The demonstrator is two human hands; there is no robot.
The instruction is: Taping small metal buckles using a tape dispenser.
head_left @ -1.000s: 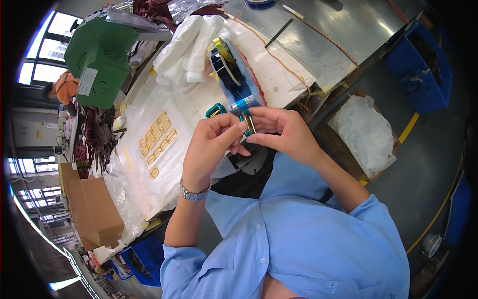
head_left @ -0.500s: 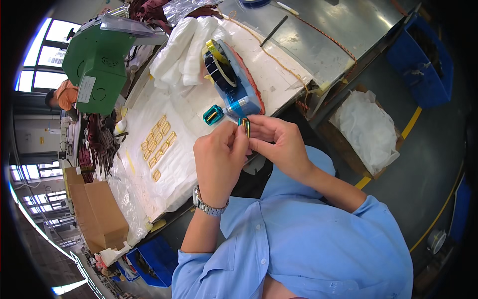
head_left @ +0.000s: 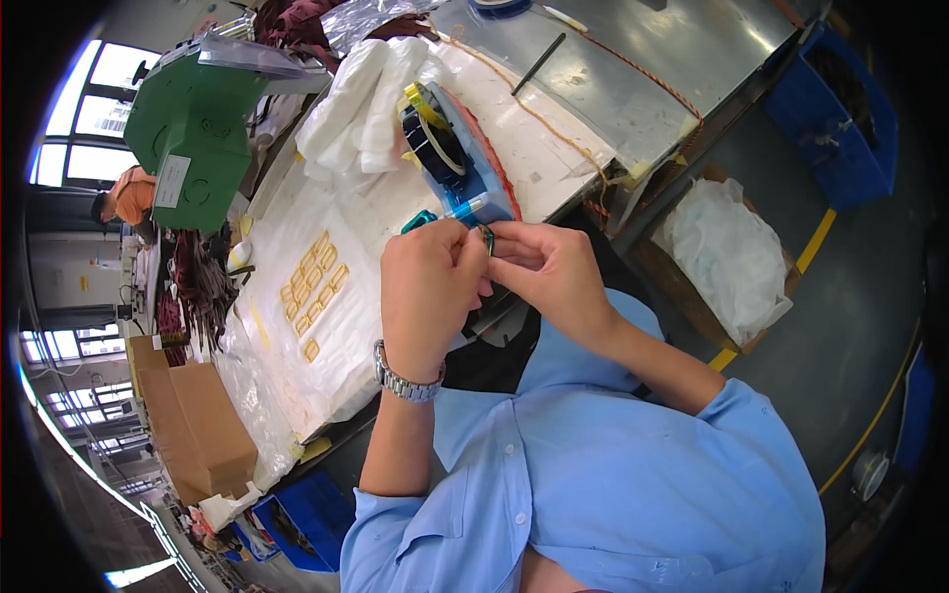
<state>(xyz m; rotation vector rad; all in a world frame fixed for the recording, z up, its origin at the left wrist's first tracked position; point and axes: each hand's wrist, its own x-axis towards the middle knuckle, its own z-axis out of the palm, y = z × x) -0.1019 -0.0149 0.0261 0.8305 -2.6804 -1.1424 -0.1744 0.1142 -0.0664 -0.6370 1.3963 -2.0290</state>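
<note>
Both my hands meet at the table's near edge, in front of a blue tape dispenser (head_left: 481,163). Pinched between their fingertips is a small gold buckle with teal film (head_left: 487,237), mostly hidden by the fingers. My left hand (head_left: 427,282), with a steel watch at its wrist, is closed on the buckle's left side. From the right, the thumb and fingers of my right hand (head_left: 559,282) grip it too. A second teal-covered buckle (head_left: 419,219) lies just beyond my left hand, partly covered by it. Blue film (head_left: 467,209) shows at the dispenser's front end.
Gold buckles (head_left: 314,282) lie in rows on a white sheet to the left. White foam rolls (head_left: 366,109) and a green machine (head_left: 193,133) stand farther back. An open box with white plastic (head_left: 727,257) is on the floor at right; a brown carton (head_left: 203,425) stands at left.
My left hand has shifted slightly up and left, now covering part of the teal buckle on the table. The held buckle has turned and is more hidden between my fingers.
</note>
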